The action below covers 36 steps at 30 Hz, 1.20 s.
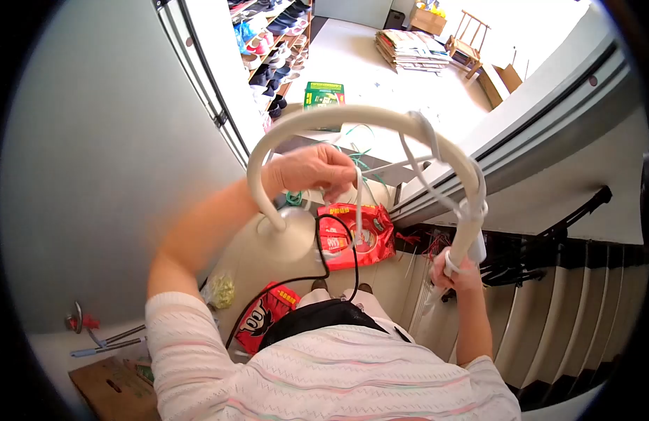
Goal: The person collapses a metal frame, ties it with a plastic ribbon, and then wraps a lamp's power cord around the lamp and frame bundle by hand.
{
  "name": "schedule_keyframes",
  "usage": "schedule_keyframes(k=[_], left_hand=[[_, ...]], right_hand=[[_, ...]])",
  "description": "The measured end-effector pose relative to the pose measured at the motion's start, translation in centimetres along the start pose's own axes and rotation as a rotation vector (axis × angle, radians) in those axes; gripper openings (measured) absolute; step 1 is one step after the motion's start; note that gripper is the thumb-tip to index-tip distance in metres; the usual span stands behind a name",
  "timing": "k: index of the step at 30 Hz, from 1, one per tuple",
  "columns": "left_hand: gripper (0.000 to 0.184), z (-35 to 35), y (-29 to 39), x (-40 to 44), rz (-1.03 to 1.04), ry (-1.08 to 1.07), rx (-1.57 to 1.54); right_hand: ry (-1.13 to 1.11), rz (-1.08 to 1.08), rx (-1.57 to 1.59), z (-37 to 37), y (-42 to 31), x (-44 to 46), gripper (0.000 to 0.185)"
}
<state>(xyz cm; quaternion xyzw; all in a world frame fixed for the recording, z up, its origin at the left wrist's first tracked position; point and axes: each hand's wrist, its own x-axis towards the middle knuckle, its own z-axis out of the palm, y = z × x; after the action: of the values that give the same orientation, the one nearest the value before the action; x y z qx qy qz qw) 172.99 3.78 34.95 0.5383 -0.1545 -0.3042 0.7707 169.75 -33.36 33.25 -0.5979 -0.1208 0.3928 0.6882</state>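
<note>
A thick cream-white tube (352, 114) arches in front of me, with a white cord (436, 137) wound around its right side. My left hand (317, 172) is inside the arch, its fingers pinched on that cord, which runs to the right and also hangs down. Lower right, my right hand (455, 272) is wrapped around the tube's lower end, near more turns of cord. A pale round piece (289, 235), blurred, sits by the tube's left end. A black cable (328, 263) loops below it towards my waist.
Red printed bags (356, 238) lie on the floor below, beside green cord (294, 199). Stairs (542, 309) descend on the right, with a dark railing (577, 214). Past the doorway are a shoe rack (268, 70), a green box (324, 94), stacked cardboard (412, 50) and a wooden chair (468, 45).
</note>
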Motion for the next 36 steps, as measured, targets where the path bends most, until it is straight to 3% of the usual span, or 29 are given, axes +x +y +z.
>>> schedule_keyframes(k=[1,3,5,7,8,9,10,11,12,14,17,20,23,24,25,27,30,33,36], left_hand=[[0.024,0.6,-0.7,0.3,0.019,-0.012,-0.034],[0.024,1.3,-0.6,0.6,0.077,0.128,0.188],[0.024,1.6,-1.0,0.4,0.104,0.203,0.149],[0.025,1.6,-1.3,-0.1,0.018,0.256,0.201],[0.028,0.9,-2.0,0.0,0.068,0.212,0.276],[0.031,1.4,-0.9,-0.4,0.024,0.159,0.337],[0.029,1.3,-0.2,-0.7,0.008,0.052,0.341],[0.026,-0.8,-0.6,-0.8,0.031,-0.172,0.345],[0.024,-0.2,-0.3,0.3,0.047,-0.287,0.212],[0.020,-0.6,-0.1,0.6,0.044,-0.494,0.018],[0.019,-0.2,-1.1,1.3,-0.023,-0.551,-0.158],[0.016,2.8,-2.2,2.7,0.034,-0.365,-0.207],[0.015,4.9,-4.2,5.4,0.144,-0.374,-0.174],[0.018,6.7,-4.7,5.7,0.150,-0.145,-0.182],[0.020,8.1,-5.0,6.2,0.218,-0.113,-0.110],[0.020,10.5,-5.5,6.8,0.292,-0.156,-0.195],[0.019,15.7,-4.7,7.9,0.251,0.038,0.062],[0.016,19.8,-5.0,10.4,0.366,0.135,0.371],[0.013,22.9,-6.3,12.4,0.502,0.210,0.569]], right_hand=[[0.058,-0.002,0.030,0.6,-0.7,0.5,0.034],[-0.005,-0.071,0.092,0.2,-0.6,2.0,0.023],[0.005,-0.104,0.098,-0.4,-1.0,2.1,0.018],[0.031,0.009,0.049,0.3,-2.3,1.6,0.021],[0.149,0.005,-0.070,1.9,-3.6,1.2,0.022],[-0.019,-0.027,-0.018,1.8,-4.2,1.1,0.023],[0.065,-0.046,-0.063,2.2,-4.0,0.8,0.020],[0.006,0.008,-0.057,1.4,-3.3,0.7,0.018],[-0.044,-0.115,-0.099,1.3,-4.1,0.5,0.015],[-0.129,-0.130,0.026,1.2,-3.7,0.4,0.015],[-0.213,-0.211,0.189,1.1,-3.9,0.0,0.031],[-0.231,-0.272,0.268,-0.2,-3.0,-0.7,0.040],[-0.107,-0.381,0.193,-1.2,-2.1,-0.4,0.035],[-0.047,-0.383,0.226,-1.3,-2.1,-0.7,0.030],[-0.002,-0.420,0.218,-1.2,-2.2,-0.8,0.027],[0.084,-0.492,0.201,-1.1,-2.2,-1.0,0.021],[0.252,-0.539,0.173,-1.5,-2.3,-1.0,0.016],[0.472,-0.593,-0.038,-1.9,-1.9,-1.9,0.018],[0.423,-0.531,0.174,-2.8,-1.6,-4.4,0.018]])
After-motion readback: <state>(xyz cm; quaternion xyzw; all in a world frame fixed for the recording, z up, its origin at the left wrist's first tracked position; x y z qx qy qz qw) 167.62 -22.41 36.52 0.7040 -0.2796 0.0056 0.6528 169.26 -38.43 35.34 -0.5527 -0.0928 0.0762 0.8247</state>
